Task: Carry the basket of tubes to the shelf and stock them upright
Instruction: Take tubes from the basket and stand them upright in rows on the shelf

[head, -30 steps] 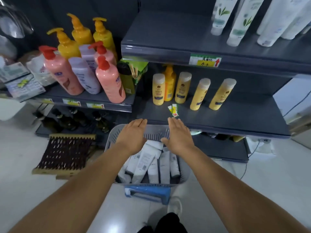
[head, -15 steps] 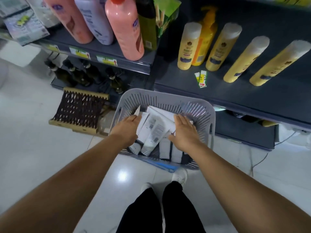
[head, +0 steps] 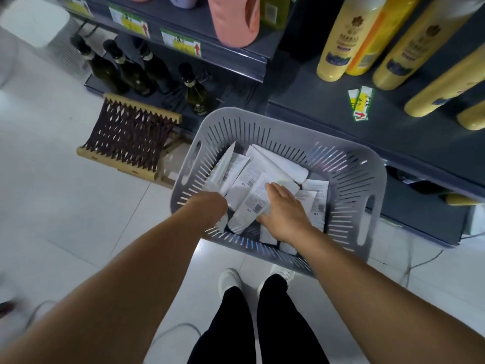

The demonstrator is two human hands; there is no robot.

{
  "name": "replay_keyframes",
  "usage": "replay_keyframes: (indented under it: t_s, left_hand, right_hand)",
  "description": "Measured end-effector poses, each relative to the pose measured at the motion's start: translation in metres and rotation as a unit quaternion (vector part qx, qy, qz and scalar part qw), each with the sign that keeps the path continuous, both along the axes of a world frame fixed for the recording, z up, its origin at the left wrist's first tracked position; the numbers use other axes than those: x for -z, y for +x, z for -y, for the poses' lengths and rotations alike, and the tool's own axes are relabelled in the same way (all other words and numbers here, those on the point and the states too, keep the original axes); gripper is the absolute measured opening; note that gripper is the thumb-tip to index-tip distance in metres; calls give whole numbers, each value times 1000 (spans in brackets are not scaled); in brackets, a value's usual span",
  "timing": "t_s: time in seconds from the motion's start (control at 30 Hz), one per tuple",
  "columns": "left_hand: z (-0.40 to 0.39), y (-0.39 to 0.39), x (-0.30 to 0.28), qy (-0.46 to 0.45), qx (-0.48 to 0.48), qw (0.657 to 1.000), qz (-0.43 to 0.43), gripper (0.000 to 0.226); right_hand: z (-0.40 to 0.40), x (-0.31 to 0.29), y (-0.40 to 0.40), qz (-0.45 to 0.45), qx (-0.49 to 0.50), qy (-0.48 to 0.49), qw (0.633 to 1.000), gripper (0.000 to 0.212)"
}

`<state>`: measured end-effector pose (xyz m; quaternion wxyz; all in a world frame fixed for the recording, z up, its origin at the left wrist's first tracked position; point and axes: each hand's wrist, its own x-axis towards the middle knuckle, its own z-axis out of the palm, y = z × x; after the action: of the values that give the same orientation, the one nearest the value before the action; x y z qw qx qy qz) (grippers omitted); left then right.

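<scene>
Reaching into the grey slotted basket (head: 349, 179) parked in front of the dark shelf (head: 409, 143), I go for the white tubes (head: 278, 169) heaped flat and criss-crossed inside it. My right hand (head: 284, 214) lies over the middle of the heap, fingers (head: 273, 189) fairly straight and resting on one long tube (head: 252, 203), thumb down beside it; it is not yet wrapped round anything. My left hand (head: 210, 206) dips in at the basket's 9 o'clock side, and whether its fingers have closed on a tube I cannot tell, as they are hidden under the knuckles. Doing this well, I judge, means curling round one tube per hand near its cap end, lifting clear of the pile so the neighbours do not slide, then standing each on its cap on the bare stretch of shelf at 1 o'clock, beside the yellow bottles (head: 341, 40) and away from the loose price tags (head: 360, 102). Dark glass bottles (head: 195, 94) stand low at 11 o'clock.
</scene>
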<state>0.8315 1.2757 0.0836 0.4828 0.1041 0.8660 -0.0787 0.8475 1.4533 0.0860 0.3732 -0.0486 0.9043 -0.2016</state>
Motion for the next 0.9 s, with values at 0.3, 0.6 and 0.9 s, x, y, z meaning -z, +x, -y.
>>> replay_keyframes:
  t_s: [0.3,0.6,0.9]
  left_hand:
    - [-6,-18,2,32,-52,996,-67,26]
    - [-6,-21,-2,58,-111,981,-146,32]
    - [-2,-9,11,62,-133,976,-159,25]
  right_hand:
    - [-4,22,-9,5,30,10,999,77]
    - [-3,50,-23,18,51,35,998,87]
    - [13,62,-34,-21,139,56,989,71]
